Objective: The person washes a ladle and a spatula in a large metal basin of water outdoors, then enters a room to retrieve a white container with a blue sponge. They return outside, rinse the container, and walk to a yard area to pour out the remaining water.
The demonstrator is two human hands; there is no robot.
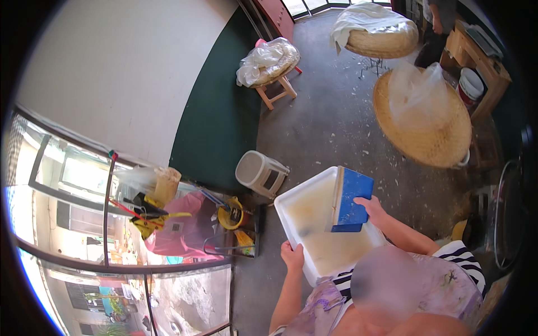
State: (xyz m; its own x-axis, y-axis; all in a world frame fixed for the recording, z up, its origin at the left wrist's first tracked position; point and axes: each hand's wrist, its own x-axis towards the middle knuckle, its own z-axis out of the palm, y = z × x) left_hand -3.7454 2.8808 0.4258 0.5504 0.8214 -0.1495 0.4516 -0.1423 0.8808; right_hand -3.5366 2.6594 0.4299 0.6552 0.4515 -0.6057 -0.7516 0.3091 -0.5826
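Left hand: the left hand [292, 257] is closed on the near-left rim of the white tray [307, 187], thumb up; probably there to steady it.
Right hand: the right hand [370, 208] grips the right edge of a blue box-like piece [356, 196], thumb on its face; an edge hold like this likely leaves the far side free. Exact kind unclear.
Tray: directly before the person, near end close to the body, presumably for easy reach. Support underneath hidden.
Tray contents: pale, cloudy layer [336, 249], apparently wet; the high rim would contain it.
White stool: just beyond the tray's far-left corner stands the white stool [255, 168].
Wide basket: round woven basket [420, 148] ahead to the right, clear plastic sheet [417, 95] lying on it, perhaps as a cover.
Far basket: white cloth [370, 19] draped over its top, maybe against dust.
Wooden stool: raises a plastic-topped bundle [288, 61] off the floor.
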